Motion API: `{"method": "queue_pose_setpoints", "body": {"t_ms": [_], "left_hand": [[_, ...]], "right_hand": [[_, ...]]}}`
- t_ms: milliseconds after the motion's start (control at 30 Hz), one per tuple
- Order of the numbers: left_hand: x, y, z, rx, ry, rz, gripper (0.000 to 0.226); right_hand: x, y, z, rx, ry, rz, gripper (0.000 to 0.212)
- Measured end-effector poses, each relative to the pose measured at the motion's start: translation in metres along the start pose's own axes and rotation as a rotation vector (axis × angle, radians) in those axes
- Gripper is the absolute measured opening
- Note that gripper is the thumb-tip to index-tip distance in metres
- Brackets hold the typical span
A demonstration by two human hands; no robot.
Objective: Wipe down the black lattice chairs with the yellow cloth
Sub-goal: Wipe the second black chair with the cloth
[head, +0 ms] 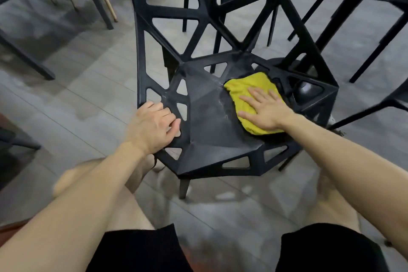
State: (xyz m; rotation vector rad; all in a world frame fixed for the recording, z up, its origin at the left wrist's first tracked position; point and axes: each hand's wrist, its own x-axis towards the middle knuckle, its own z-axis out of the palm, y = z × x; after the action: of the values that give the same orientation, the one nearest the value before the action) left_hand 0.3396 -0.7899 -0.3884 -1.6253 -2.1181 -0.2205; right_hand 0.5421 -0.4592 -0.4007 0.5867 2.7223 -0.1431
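Right hand, fingers spread, presses the folded yellow cloth on the black plastic lattice chair; left hand grips the seat edge. The cloth may snag in a seat opening.

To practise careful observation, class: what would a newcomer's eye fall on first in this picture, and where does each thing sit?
The yellow cloth stands out most, lying on the right side of the seat of the black lattice chair, with the right hand pressed flat on it. The left hand grips the seat's left edge.
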Motion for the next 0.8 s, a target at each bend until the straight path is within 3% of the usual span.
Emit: {"method": "queue_pose_setpoints", "body": {"t_ms": [133, 267, 367, 500, 667, 800], "left_hand": [[0.008, 0.000, 0.004, -0.004, 0.039, 0.040, 0.040], [0.017, -0.009, 0.008, -0.027, 0.035, 0.021, 0.042], [0.022, -0.013, 0.005, -0.033, 0.030, 0.029, 0.042], [0.021, -0.011, 0.003, -0.046, 0.021, 0.023, 0.042], [0.022, -0.014, 0.005, -0.056, 0.021, 0.026, 0.044], [0.018, -0.016, 0.012, -0.068, -0.003, 0.028, 0.046]], "right_hand": [[0.081, 0.016, -0.015, -0.030, 0.107, 0.156, 0.092], [0.113, -0.002, -0.030, -0.004, 0.142, 0.214, 0.082], [0.082, -0.039, -0.021, 0.037, 0.089, 0.159, 0.074], [0.008, -0.076, -0.013, 0.070, -0.046, -0.047, 0.071], [-0.037, -0.060, -0.013, 0.056, 0.037, -0.131, 0.080], [-0.014, -0.013, -0.007, 0.065, 0.051, -0.062, 0.092]]}}
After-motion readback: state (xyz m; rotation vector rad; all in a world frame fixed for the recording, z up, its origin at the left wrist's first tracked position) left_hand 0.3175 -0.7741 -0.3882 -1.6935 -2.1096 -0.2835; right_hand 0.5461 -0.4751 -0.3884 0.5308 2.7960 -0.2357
